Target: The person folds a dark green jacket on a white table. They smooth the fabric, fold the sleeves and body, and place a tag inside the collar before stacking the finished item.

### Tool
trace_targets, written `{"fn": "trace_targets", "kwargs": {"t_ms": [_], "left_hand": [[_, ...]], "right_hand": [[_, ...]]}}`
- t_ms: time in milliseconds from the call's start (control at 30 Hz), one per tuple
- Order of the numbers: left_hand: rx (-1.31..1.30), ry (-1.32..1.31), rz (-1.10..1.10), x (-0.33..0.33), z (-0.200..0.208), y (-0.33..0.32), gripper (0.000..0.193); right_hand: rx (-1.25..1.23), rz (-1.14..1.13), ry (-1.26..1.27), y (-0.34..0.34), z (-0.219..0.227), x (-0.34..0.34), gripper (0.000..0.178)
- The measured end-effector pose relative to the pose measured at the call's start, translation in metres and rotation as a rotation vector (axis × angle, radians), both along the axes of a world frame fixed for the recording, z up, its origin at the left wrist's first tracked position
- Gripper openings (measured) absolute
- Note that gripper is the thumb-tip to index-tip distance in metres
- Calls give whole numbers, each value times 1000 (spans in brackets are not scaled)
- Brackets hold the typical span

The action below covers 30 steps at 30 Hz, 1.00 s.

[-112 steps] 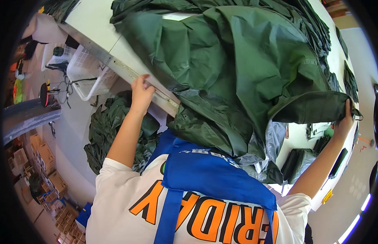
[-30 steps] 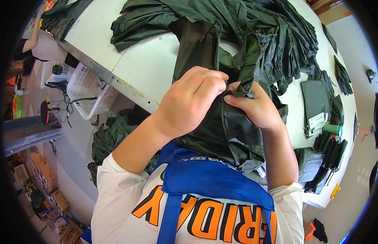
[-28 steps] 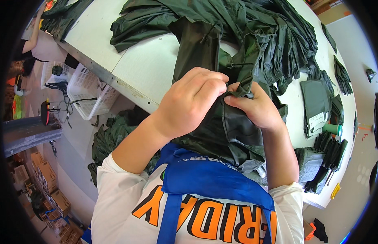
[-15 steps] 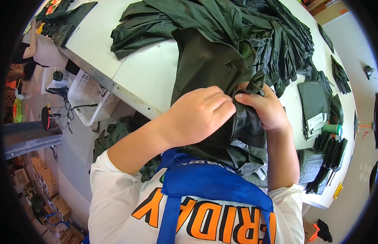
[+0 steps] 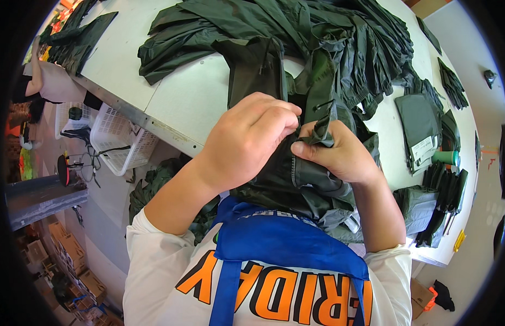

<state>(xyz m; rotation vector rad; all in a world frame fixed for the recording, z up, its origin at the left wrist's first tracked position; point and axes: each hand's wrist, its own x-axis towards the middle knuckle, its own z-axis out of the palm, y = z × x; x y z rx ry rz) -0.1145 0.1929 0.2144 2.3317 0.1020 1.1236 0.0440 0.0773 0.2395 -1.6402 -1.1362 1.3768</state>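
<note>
A dark green jacket (image 5: pixel 258 70) of smooth, thin fabric lies at the table's near edge and hangs toward my apron. My left hand (image 5: pixel 252 138) is closed at its front opening, fingertips pinched on the fabric edge. Beside it my right hand (image 5: pixel 334 149) grips the opposite edge, thumb on top, with a folded flap standing up between thumb and fingers. A zip (image 5: pixel 294 169) runs down below the right thumb. The left fingertips are partly hidden, so any small part between them cannot be made out.
More dark green garments (image 5: pixel 366 49) are heaped across the white table (image 5: pixel 176 111). Flat folded packs (image 5: pixel 418 127) and a green roll (image 5: pixel 446 157) lie at the right. White plastic baskets (image 5: pixel 119 136) stand on the floor at the left. Another person's arm (image 5: pixel 35 76) shows at the far left.
Both hands have shifted slightly left with the jacket's edges. The jacket's upper front has parted, and a gap now shows between its two sides.
</note>
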Motion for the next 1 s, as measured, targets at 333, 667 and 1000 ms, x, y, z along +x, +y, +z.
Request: {"fn": "trace_targets", "kwargs": {"t_ms": [333, 667, 1000], "left_hand": [[12, 38, -62, -2, 3, -2, 21], [63, 106, -139, -2, 10, -5, 22], [-123, 209, -289, 7, -4, -9, 19]], "right_hand": [[-5, 0, -124, -3, -2, 4, 22], [52, -23, -210, -13, 7, -3, 21], [241, -355, -122, -24, -8, -6, 14]]}}
